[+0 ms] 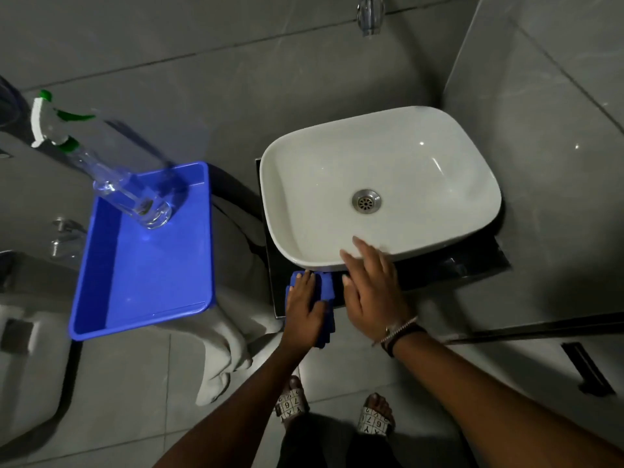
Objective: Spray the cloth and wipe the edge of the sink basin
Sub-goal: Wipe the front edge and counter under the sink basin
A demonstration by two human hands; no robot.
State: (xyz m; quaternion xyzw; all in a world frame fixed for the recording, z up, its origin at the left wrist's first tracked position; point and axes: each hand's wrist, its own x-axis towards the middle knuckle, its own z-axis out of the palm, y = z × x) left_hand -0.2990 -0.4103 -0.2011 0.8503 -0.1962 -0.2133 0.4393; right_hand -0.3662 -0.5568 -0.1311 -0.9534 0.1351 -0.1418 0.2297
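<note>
A white sink basin (398,146) sits on a dark counter (472,265), with a metal drain (366,201) in its middle. My left hand (304,309) lies flat on a folded blue cloth (328,288) at the counter's front left corner, just below the basin's near rim. My right hand (373,288) rests with fingers spread on the basin's near edge, holding nothing. A clear spray bottle (111,177) with a white and green trigger head stands in a blue plastic tray (152,282) to the left.
A chrome tap (369,15) juts from the tiled wall above the basin. A white towel (226,346) hangs under the blue tray. A toilet (30,373) shows at the lower left. My sandalled feet (334,410) stand on grey floor tiles.
</note>
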